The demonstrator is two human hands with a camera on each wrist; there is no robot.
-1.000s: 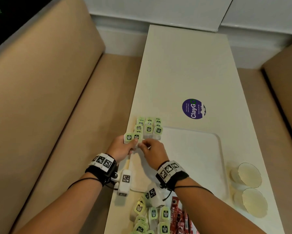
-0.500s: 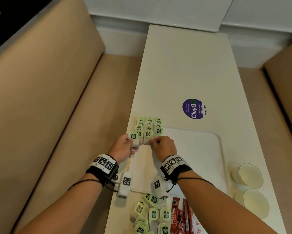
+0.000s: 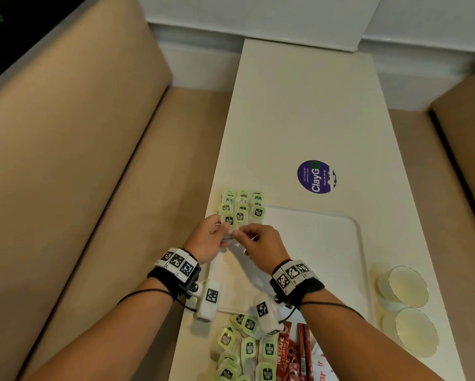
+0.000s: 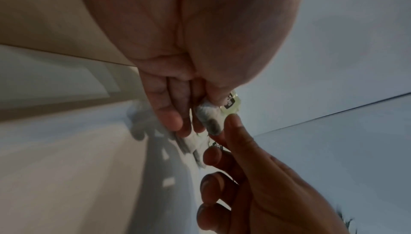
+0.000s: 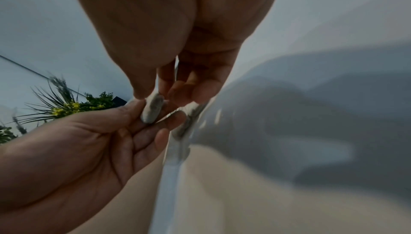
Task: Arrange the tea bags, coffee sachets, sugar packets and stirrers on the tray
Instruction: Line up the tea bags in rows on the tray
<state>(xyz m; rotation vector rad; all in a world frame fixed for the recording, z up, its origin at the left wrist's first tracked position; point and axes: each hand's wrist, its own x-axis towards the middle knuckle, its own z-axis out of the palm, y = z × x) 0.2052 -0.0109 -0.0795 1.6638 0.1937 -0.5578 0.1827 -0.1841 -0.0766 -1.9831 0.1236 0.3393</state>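
Done: tea bag rows at tray upper-left corner.
Hands: left hand, right hand, fingers pinching one tea bag together.
Left: loose tea bags, coffee sachets on bench, frame bottom.

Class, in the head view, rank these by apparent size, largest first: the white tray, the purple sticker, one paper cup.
1. white tray
2 and 3. paper cup and purple sticker look alike; unranked.
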